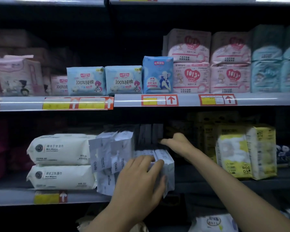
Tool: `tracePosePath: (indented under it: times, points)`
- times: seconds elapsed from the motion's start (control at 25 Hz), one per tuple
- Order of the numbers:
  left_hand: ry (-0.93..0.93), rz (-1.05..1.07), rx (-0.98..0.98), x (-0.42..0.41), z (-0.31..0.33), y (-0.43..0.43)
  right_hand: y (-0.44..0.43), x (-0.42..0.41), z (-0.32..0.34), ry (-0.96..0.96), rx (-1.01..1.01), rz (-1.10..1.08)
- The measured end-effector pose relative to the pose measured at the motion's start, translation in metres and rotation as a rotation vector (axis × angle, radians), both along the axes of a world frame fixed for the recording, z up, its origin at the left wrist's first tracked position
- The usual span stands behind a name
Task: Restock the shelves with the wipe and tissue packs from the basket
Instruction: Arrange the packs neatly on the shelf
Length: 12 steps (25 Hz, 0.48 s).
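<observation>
Lower shelf (pixel 12 195), left to right: top wipe pack (pixel 60 149) stacked on bottom wipe pack (pixel 60 177), then a leaning row of upright packs (pixel 110 148) touching them, then the front pack (pixel 168 166) under my left hand (pixel 141 180). Behind that one stands a back row (pixel 149 133), where my right hand (pixel 177 141) is, and the tissue packs (pixel 233 156) sit off to the right. Upper shelf (pixel 258 99) above it all has the pad packs (pixel 124 80) lined along its front edge.

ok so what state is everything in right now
white pack, at the shelf edge, held
left hand, gripping white pack
dark packs, upright at the back
right hand, far back, touching dark packs, grip unclear
wipe packs, two stacked flat
yellow packs, upright
</observation>
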<state>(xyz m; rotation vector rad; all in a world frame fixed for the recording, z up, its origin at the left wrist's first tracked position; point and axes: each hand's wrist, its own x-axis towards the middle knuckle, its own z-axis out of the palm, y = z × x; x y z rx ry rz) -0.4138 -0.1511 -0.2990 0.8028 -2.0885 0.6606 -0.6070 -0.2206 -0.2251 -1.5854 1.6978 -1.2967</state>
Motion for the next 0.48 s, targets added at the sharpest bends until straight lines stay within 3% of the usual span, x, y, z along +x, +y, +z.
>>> tracePosePath:
  times: [0.24, 0.48]
  points:
    - [0.190, 0.097, -0.143, 0.054, -0.015, 0.008, 0.062, 0.016, -0.017, 0.051, -0.189, -0.034]
    - [0.092, 0.225, 0.085, 0.067, -0.047, -0.014, 0.095, 0.057, -0.081, 0.173, -0.354, -0.128]
